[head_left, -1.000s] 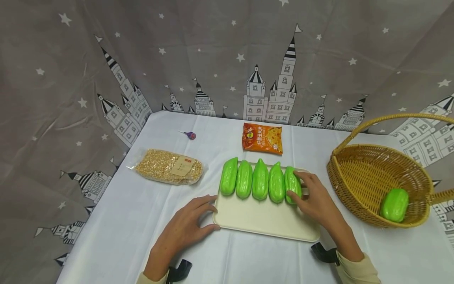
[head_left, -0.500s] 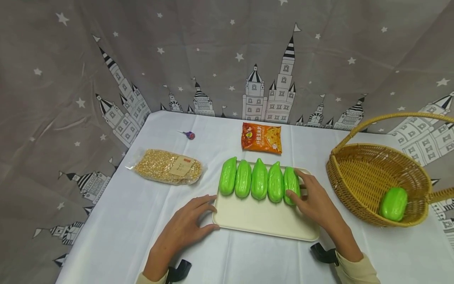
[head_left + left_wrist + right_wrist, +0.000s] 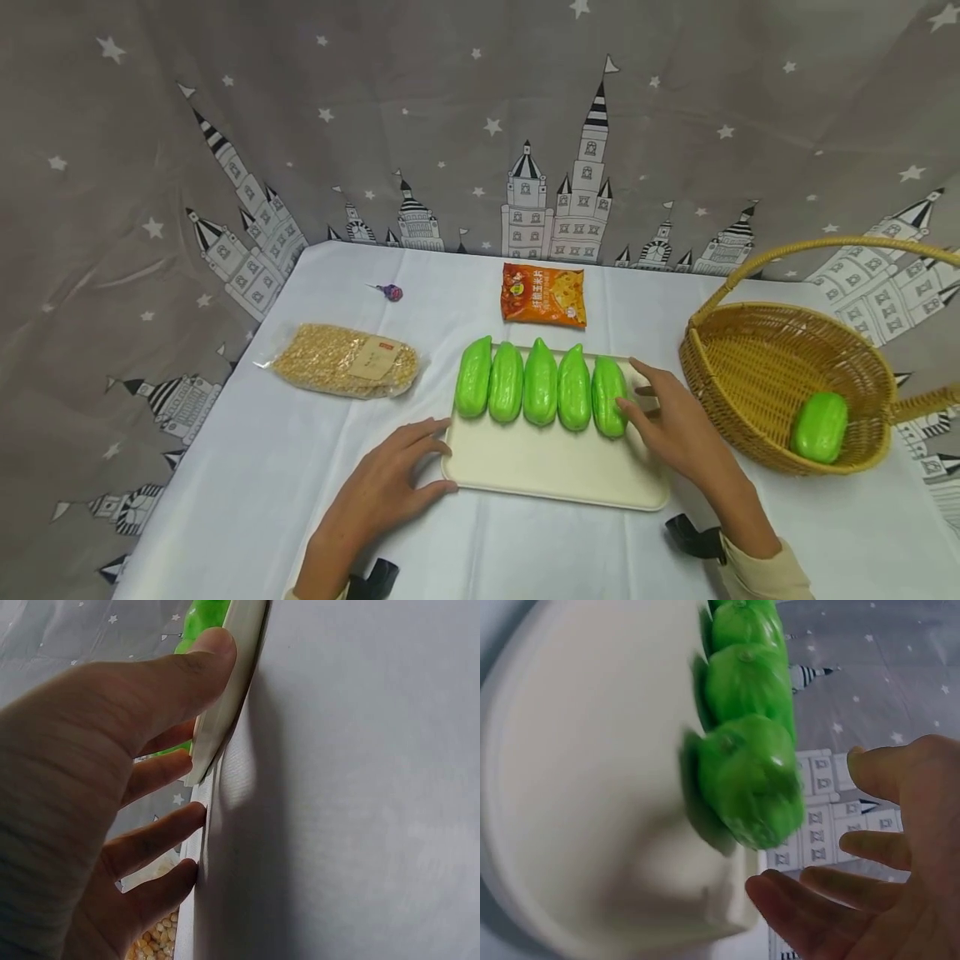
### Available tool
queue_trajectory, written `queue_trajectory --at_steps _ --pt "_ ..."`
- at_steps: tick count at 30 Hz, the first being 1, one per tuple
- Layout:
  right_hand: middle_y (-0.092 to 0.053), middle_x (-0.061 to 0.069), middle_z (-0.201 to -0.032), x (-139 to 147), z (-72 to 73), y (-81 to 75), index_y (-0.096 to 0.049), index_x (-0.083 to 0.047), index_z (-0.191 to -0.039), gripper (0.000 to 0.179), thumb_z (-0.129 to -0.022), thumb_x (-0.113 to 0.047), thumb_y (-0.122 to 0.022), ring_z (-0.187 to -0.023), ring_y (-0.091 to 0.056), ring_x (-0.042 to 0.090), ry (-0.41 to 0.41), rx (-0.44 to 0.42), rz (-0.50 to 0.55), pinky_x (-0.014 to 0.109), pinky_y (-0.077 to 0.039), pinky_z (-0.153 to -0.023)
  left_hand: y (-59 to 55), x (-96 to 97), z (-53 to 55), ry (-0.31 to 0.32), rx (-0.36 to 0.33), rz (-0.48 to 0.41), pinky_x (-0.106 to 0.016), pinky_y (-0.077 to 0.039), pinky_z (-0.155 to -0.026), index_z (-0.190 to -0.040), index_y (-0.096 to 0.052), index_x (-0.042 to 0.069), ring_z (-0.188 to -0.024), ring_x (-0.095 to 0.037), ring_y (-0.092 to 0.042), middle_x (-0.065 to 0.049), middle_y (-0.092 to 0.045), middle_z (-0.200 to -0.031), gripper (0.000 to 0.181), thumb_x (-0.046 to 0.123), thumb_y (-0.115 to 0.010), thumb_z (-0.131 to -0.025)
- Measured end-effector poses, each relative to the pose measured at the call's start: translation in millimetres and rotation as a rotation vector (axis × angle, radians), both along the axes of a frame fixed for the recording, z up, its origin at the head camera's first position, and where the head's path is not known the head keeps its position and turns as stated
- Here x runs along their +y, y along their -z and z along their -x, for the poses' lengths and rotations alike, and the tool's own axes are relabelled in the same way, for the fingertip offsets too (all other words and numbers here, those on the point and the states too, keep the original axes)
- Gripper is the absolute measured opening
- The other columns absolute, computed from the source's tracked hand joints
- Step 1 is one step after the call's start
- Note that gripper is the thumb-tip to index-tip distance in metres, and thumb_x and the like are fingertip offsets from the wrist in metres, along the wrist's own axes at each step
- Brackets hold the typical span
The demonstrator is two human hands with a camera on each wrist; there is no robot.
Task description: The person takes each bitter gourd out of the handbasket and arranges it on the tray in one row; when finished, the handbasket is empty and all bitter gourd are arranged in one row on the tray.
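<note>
Several shiny green cucumber-like vegetables stand in a row along the far side of a cream tray. My left hand is at the tray's left end, its thumb against the rim in the left wrist view and its fingers spread. Beside the rightmost green vegetable, my right hand hovers with thumb and fingers apart. In the right wrist view a gap shows between that hand and the vegetable. Another green vegetable lies inside the wicker basket.
The basket, with a tall arched handle, stands right of the tray. An orange snack packet lies behind the tray. To the left are a clear bag of yellow kernels and a small purple lollipop. A patterned grey curtain hangs behind.
My right hand has moved a little to the right, away from the rightmost green vegetable. My left hand stays by the tray's left end. The head view has shifted slightly.
</note>
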State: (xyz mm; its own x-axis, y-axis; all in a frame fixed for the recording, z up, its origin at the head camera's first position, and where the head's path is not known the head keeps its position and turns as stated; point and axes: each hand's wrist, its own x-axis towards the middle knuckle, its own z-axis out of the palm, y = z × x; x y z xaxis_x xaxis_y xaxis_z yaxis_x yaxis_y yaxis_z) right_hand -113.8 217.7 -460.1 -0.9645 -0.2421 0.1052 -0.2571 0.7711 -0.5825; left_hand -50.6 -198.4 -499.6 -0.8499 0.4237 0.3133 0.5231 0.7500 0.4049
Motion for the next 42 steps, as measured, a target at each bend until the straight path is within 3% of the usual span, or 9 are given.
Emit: queue_trajectory --at_steps 8,13,16,23,26,29,32,36,42 --pt "-0.066 0.026 -0.130 17.0 -4.6 -19.9 -0.057 0.004 -0.147 0.052 -0.099 -0.004 -0.076 -0.105 -0.073 0.040 0.029 0.212 0.069 0.046 -0.067 -0.078 0.9 -0.4 -1.7 -0.007 -0.005 -0.028 -0.040 -0.055 -0.111 -0.108 -0.075 0.020 -0.132 -0.023 -0.065 -0.001 -0.068 -0.144 0.043 0.039 -0.099 -0.076" --pt "-0.071 0.022 -0.119 40.3 -9.0 -33.1 -0.065 0.003 -0.136 0.046 -0.093 0.002 -0.081 -0.094 -0.073 0.036 0.098 0.346 0.070 0.010 -0.056 -0.078 1.7 1.8 0.8 -0.001 0.004 -0.019 -0.040 -0.056 -0.111 -0.107 -0.075 0.020 -0.132 -0.022 -0.066 -0.001 -0.068 -0.144 0.044 0.039 -0.099 -0.076" --pt "-0.072 0.023 -0.122 55.0 -10.7 -39.0 -0.067 0.003 -0.134 0.045 -0.091 0.001 -0.082 -0.095 -0.073 0.040 0.154 0.372 0.044 -0.002 -0.043 -0.079 1.8 2.1 0.7 -0.006 0.001 -0.020 -0.040 -0.056 -0.110 -0.107 -0.075 0.021 -0.132 -0.022 -0.066 0.000 -0.068 -0.144 0.044 0.040 -0.099 -0.076" --pt "-0.067 0.027 -0.127 85.2 -16.2 -49.7 -0.065 0.004 -0.137 0.044 -0.096 -0.006 -0.078 -0.102 -0.070 0.045 0.298 0.320 -0.040 -0.006 -0.032 -0.077 2.4 2.9 0.7 -0.021 -0.007 -0.018 -0.039 -0.059 -0.105 -0.107 -0.075 0.022 -0.131 -0.020 -0.066 0.002 -0.068 -0.144 0.045 0.043 -0.099 -0.075" --pt "-0.067 0.029 -0.125 96.0 -18.3 -53.5 -0.067 0.004 -0.136 0.044 -0.096 -0.009 -0.078 -0.101 -0.069 0.046 0.359 0.335 -0.090 -0.001 -0.031 -0.071 2.3 2.8 0.8 -0.029 -0.003 -0.009 -0.038 -0.060 -0.102 -0.106 -0.075 0.023 -0.129 -0.019 -0.067 0.003 -0.069 -0.143 0.045 0.043 -0.099 -0.075" --pt "-0.066 0.032 -0.123 106.6 -19.1 -55.6 -0.065 0.006 -0.137 0.046 -0.097 -0.011 -0.077 -0.097 -0.069 0.049 0.392 0.315 -0.142 0.011 -0.041 -0.066 2.0 2.6 1.0 -0.032 -0.004 -0.010 -0.038 -0.061 -0.101 -0.105 -0.075 0.023 -0.129 -0.019 -0.067 0.003 -0.069 -0.142 0.044 0.042 -0.100 -0.074" --pt "-0.062 0.036 -0.126 116.5 -18.9 -55.5 -0.060 0.007 -0.143 0.052 -0.099 -0.016 -0.075 -0.101 -0.067 0.053 0.409 0.237 -0.185 0.039 -0.057 -0.067 1.8 2.6 1.5 -0.029 -0.003 -0.013 -0.038 -0.060 -0.102 -0.105 -0.075 0.022 -0.129 -0.019 -0.067 0.002 -0.069 -0.142 0.044 0.042 -0.100 -0.074" --pt "-0.053 0.041 -0.137 127.6 -18.8 -52.5 -0.052 0.008 -0.150 0.060 -0.103 -0.023 -0.072 -0.115 -0.057 0.059 0.423 0.124 -0.216 0.073 -0.051 -0.082 2.3 2.8 2.6 -0.023 0.002 -0.020 -0.038 -0.060 -0.103 -0.105 -0.075 0.022 -0.129 -0.020 -0.067 0.002 -0.069 -0.143 0.044 0.042 -0.099 -0.074" --pt "-0.041 0.048 -0.142 139.0 -20.4 -44.3 -0.047 0.011 -0.150 0.063 -0.105 -0.026 -0.068 -0.118 -0.046 0.067 0.441 0.023 -0.258 0.076 -0.047 -0.081 4.0 2.0 2.7 -0.010 0.018 -0.033 -0.038 -0.059 -0.102 -0.106 -0.075 0.022 -0.129 -0.020 -0.067 0.002 -0.069 -0.143 0.044 0.041 -0.100 -0.074"
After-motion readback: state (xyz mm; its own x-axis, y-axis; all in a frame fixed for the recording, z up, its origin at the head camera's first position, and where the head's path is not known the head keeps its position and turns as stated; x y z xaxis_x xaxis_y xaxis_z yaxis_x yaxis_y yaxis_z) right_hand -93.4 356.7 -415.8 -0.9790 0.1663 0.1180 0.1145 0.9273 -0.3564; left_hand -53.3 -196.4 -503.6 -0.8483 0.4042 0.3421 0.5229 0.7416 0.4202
